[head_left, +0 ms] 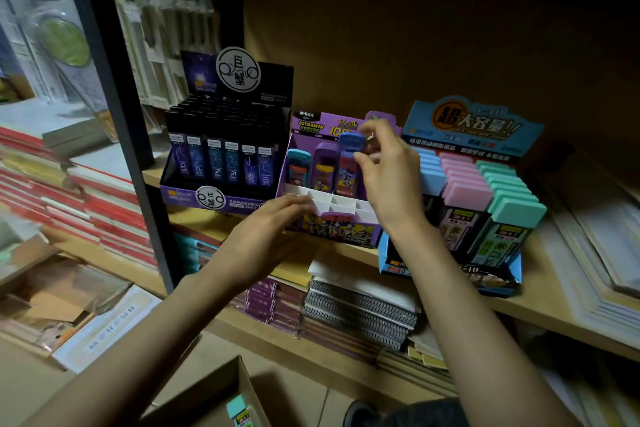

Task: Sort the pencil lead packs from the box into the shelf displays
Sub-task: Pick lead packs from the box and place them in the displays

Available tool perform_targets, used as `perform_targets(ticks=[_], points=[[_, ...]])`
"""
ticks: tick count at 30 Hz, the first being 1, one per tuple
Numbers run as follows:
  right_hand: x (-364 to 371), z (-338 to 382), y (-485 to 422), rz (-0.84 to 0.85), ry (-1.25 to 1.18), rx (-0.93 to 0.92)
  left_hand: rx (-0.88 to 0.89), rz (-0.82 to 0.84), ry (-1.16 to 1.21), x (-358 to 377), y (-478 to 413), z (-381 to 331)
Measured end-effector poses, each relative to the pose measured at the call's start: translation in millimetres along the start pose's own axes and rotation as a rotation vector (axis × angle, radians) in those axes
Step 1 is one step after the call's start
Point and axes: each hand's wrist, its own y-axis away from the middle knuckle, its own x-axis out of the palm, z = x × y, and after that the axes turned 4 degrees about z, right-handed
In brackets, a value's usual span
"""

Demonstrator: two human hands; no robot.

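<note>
our right hand [388,170] grip is clamped on a blue-capped lead pack [349,158] entering the purple display [332,229]; left hand [273,229], fingers extended, steadies its front. misalignment with the dividers may jam the pack.

- Right hand [384,166] is covering the right side of the purple display [341,234]; any packs behind the palm are not showing.
- Its fingertips are hiding part of the blue-capped pack [350,149]; grip contact is unclear.
- Left hand [273,236] is masking the display's front-left corner.
- Below both forearms, the cardboard box [221,399] is running off the bottom edge; one teal-capped pack [239,409] is showing only partly.
- Far left of the left hand, the stacked notebooks [69,191] are blurring.
</note>
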Motion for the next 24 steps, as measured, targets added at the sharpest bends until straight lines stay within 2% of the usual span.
perform_targets(ticks=[7,12,15,18,21,24], points=[[12,-6,9,0.046,0.312,0.008,-0.007,-0.01,0.026,0,1,0],[-3,3,6,0.005,0.173,0.023,0.006,0.014,-0.04,-1,0,-2],[-11,14,8,-0.032,0.105,-0.138,-0.002,-0.001,-0.152,1,8,-3],[-2,21,15,0.182,0.166,-0.286,-0.032,-0.017,-0.195,2,16,-4],[18,18,18,0.395,0.346,-0.392,-0.014,0.009,-0.213,0,18,-5],[32,14,10,0.437,0.45,-0.357,-0.007,0.03,-0.206,-5,17,-6]])
